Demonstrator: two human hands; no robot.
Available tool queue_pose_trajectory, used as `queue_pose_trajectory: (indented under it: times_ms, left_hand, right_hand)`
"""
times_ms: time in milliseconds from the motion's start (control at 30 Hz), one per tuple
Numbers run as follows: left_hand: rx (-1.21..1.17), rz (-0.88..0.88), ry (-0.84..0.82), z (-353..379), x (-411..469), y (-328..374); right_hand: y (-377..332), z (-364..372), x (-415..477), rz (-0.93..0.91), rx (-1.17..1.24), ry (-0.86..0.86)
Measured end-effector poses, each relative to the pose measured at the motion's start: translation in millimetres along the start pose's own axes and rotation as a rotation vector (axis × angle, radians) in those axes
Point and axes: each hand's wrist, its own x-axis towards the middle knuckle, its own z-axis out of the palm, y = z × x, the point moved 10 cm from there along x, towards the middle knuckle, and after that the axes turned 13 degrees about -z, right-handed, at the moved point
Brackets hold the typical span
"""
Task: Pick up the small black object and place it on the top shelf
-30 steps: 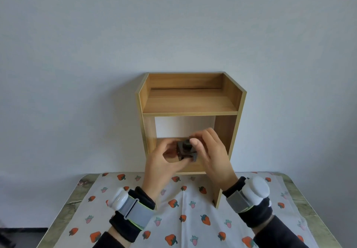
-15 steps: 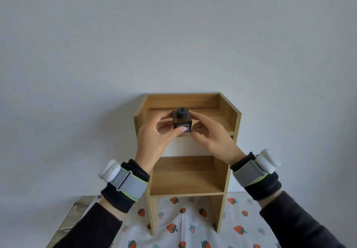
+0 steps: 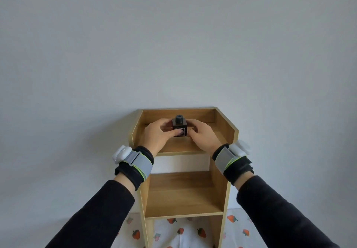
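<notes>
The small black object (image 3: 179,126), a dark cube with a round grey cap on top and a white square mark on its front, stands upright over the top shelf (image 3: 173,147) of the wooden shelf unit. My left hand (image 3: 157,136) grips its left side, with the thumb across the front. My right hand (image 3: 202,136) holds its right side. Whether its base touches the shelf board is hidden by my fingers.
The wooden shelf unit has a lower shelf (image 3: 183,195) below, open at the front. It stands on a table with a strawberry-print cloth (image 3: 173,232), against a plain grey wall (image 3: 173,44). Both wrists wear grey straps with white devices.
Both hands have carried the black object up from the lower shelf level and back into the top shelf. The view has tilted upward.
</notes>
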Motion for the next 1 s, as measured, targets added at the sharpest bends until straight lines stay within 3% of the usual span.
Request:
queue_pose_trajectory:
  times_ms: [167, 600, 867, 1000]
  left_hand:
    - [0.008, -0.036, -0.039, 5, 7, -8]
    - [0.055, -0.055, -0.033, 9, 7, -14]
    - [0.156, -0.072, -0.043, 12, 8, -15]
    - [0.054, -0.149, -0.038, 7, 5, -18]
  right_hand:
    - [11, 7, 1, 0.03, -0.052, -0.034]
    - [31, 15, 6, 0.154, 0.099, -0.078]
    - [35, 13, 4, 0.227, 0.151, -0.033]
    - [32, 5, 2, 0.207, 0.096, 0.064]
